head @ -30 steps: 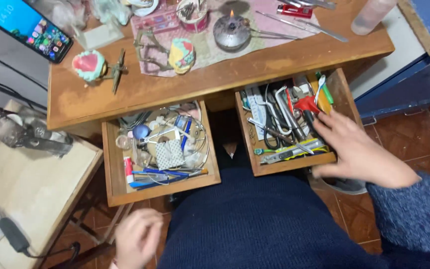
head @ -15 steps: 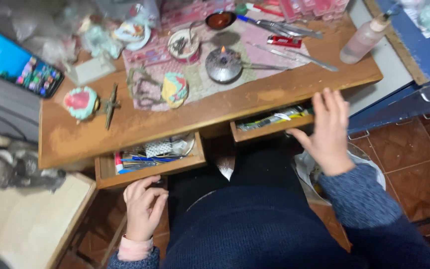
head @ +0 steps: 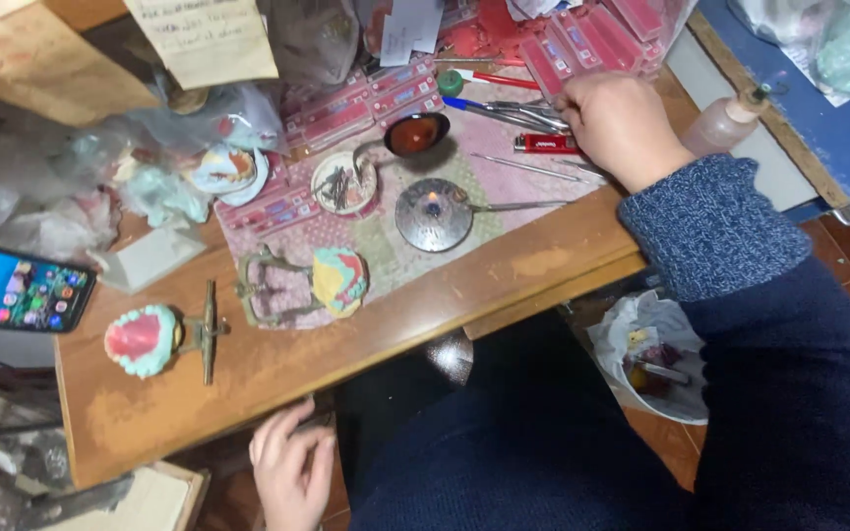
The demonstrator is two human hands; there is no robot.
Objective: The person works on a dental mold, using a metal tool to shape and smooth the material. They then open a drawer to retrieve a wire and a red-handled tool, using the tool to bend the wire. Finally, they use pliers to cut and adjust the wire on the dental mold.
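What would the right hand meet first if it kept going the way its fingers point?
The right hand points up-left over the desk; its fingertips already seem to reach the metal tools, with the red lighter beside them. Depth is unclear.

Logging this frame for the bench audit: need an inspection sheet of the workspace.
Surface: wooden desk, patterned mat on it.
Job's things: metal tools and red lighter by the right hand; small lit burner.
Clutter: dental model on articulator, second model, spoon, dish, phone, plastic bags.
Hands: right hand on the tools; left hand at the desk's front edge.
Cables: nothing seen.
Surroundings: lined bin, tiled floor.
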